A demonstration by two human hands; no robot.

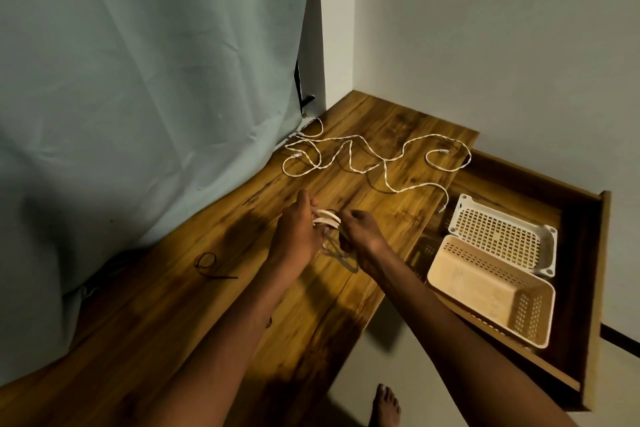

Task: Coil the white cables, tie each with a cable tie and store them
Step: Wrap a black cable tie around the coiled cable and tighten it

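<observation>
My left hand [298, 229] gripped a coiled white cable [327, 217] above the wooden desk [207, 305], fingers curled round its loops. My right hand [358, 230] pinched the coil from the other side. More loose white cables [374, 159] sprawled across the far desk. A black cable tie [209, 265] lay to the left. Two perforated baskets [498, 274] sat in the open drawer [588, 288].
</observation>
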